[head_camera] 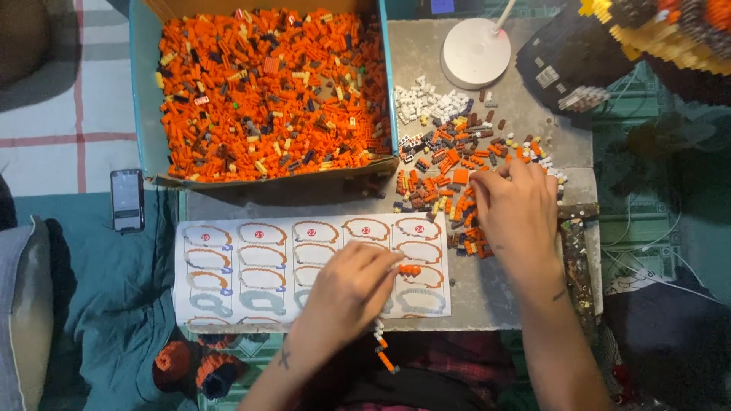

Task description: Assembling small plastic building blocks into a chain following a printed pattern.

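**A:** What does the left hand [346, 293] hold?

**B:** Its fingers pinch a short orange brick strip [410, 269], long axis left to right, free end pointing right. It hovers over the instruction sheet [228, 266], a white page of ring-shaped diagrams in 5 columns. A curved chain of white and orange bricks [383, 346] trails below the hand, past the table edge.

**A:** And the right hand [516, 209]?

**B:** It lies palm down, fingers spread and curled onto a loose brick pile [445, 171] of orange, brown, black and white pieces. I cannot tell whether it grips any.

**A:** What surrounds them?

**B:** A grey table [525, 122]. Behind the sheet, a cardboard box [145, 91] brims with mostly orange bricks. A round white lamp base [476, 52] stands beyond the pile, and a phone [126, 199] lies left of the table.
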